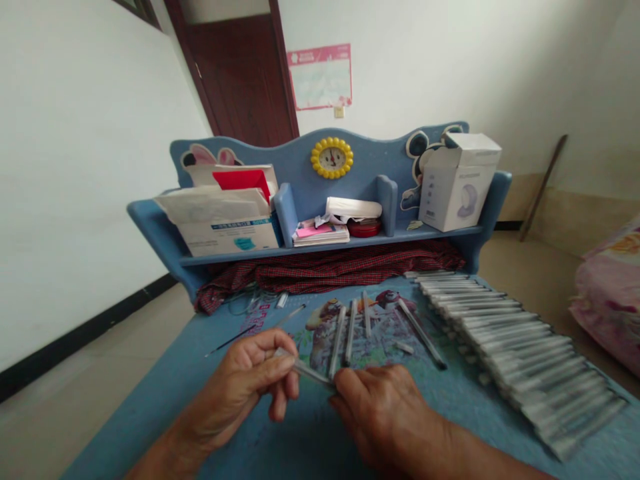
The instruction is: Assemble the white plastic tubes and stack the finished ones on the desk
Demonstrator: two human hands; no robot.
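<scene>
Between my two hands is a thin, translucent pen (314, 375), tilted slightly down to the right. My left hand (250, 373) pinches its left end between thumb and fingers. Closed around the other end is my right hand (390, 413), whose fingers hide that part. Just beyond the hands lie several loose pens, among them a clear one (337, 341) and a dark-tipped one (423, 333). A small whitish piece (404, 347) rests near them. To the left, a thin dark refill-like stick (231, 340) lies on the blue desk (165, 393).
A long row of stacked pens (520, 347) covers the desk's right side. At the back, a checked cloth (320, 270) lies under a blue shelf (330, 248) carrying a mask carton (225, 227), papers, a red tin (364, 228) and a white box (457, 187).
</scene>
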